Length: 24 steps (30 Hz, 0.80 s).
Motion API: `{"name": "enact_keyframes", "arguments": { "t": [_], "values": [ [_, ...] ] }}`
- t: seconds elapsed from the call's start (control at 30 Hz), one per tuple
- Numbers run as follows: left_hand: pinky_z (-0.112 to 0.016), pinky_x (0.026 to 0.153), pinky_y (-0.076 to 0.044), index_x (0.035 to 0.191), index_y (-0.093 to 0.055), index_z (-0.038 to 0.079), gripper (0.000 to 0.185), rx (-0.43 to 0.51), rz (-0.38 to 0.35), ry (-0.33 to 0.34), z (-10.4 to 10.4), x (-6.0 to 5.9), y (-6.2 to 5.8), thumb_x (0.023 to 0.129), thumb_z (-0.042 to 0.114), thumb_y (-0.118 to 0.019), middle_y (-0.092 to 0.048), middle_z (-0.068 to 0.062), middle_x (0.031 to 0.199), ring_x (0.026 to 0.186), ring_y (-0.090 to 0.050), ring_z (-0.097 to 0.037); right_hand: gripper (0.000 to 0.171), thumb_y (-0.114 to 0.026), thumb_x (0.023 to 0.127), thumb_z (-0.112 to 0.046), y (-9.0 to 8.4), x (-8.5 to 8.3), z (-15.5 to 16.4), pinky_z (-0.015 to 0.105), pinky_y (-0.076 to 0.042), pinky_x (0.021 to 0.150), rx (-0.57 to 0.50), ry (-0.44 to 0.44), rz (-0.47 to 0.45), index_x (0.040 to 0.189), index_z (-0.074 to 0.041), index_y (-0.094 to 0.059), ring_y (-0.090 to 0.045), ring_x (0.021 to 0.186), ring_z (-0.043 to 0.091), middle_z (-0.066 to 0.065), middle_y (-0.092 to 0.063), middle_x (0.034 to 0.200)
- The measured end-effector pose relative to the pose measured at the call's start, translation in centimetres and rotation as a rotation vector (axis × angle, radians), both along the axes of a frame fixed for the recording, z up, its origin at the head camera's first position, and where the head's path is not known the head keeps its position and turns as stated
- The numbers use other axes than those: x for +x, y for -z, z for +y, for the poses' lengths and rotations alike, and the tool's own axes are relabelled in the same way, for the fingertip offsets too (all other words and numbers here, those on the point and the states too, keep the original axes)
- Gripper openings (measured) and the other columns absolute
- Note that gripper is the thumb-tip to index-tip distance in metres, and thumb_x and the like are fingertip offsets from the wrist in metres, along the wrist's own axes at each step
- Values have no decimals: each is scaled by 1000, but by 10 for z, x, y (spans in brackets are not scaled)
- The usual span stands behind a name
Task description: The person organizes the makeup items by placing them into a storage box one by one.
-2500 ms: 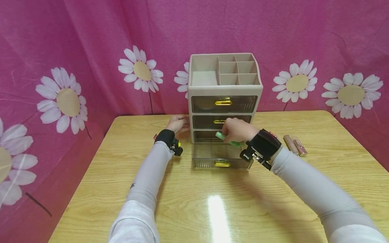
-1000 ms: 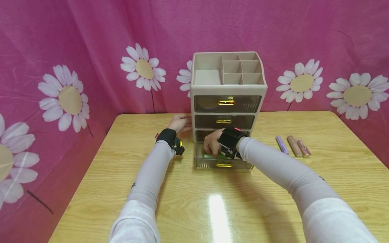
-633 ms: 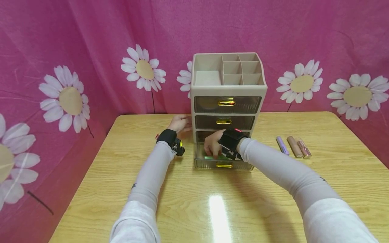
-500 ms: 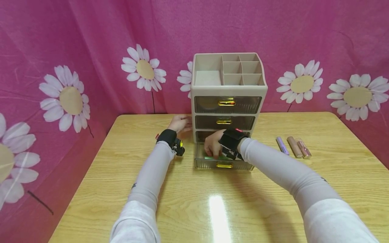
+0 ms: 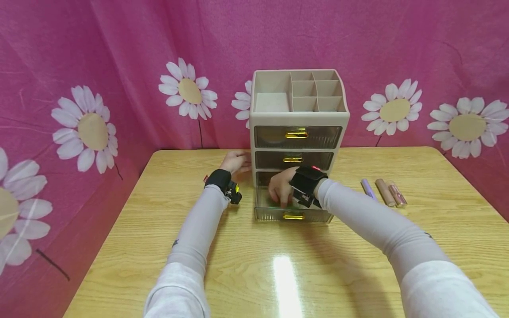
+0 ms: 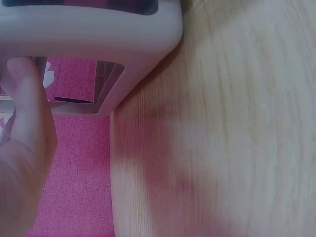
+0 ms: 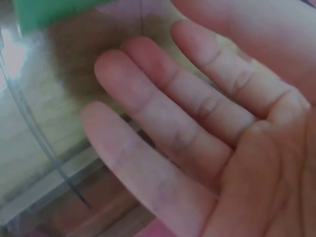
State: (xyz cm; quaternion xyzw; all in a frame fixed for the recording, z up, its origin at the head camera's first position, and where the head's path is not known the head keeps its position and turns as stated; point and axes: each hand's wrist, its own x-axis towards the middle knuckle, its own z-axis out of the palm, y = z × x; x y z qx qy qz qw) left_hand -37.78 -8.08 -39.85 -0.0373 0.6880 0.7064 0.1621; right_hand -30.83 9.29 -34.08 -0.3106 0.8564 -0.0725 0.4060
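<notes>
At the centre of the head view stands a beige plastic desk organiser (image 5: 299,118) with an open compartment tray on top and three smoky translucent drawers with gold handles. Its two upper drawers are shut; the bottom smoky translucent drawer (image 5: 293,213) is pulled out toward the lower part of the frame, resting on the light wooden table (image 5: 278,265).

The right hand (image 5: 281,190) hangs over the open drawer just below the frame's centre, palm down. In the right-wrist view its fingers (image 7: 163,133) are straight and relaxed, loosely spread, gripping nothing — the green tube (image 7: 54,12) lies clear of them in the upper left corner of that frame, on the drawer's see-through floor. In the head view the same tube shows only as a thin green sliver (image 5: 274,206) at the left of the fingers, inside the drawer.

The left hand (image 5: 235,161) sits left of centre, against the organiser's left wall at the level of the middle drawer. The left-wrist view shows one finger (image 6: 27,98) laid straight beside the rounded beige corner of the case; whether it presses the wall I cannot tell, but nothing is clasped.

To the right of the organiser — well apart from both hands — three small cosmetic tubes lie side by side on the table: a lilac tube (image 5: 368,189), a tan tube (image 5: 384,191) and a rose-gold tube (image 5: 397,194). A pink cloth backdrop with white daisies (image 5: 119,66) fills the top of the frame.
</notes>
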Motion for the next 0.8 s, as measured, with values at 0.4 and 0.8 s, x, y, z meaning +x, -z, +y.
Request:
{"name": "enact_keyframes", "arguments": {
  "t": [0.4,0.8],
  "values": [
    [-36,87,-49,129,-47,-1,37,19,33,6,-2,-29,32,92,2,-49,-56,-20,115,103,-57,-29,27,-64,85,-16,-27,23,15,31,-47,77,-58,-143,374,108,-3,-57,-54,83,17,6,-60,94],
    [-35,81,-52,128,-47,-5,36,27,37,16,-3,-38,42,93,1,-46,-59,-19,106,91,-61,-25,57,-74,77,-16,-36,78,67,49,-40,95,-367,-142,1071,127,-4,-50,-45,117,36,21,-48,127]
  ]
}}
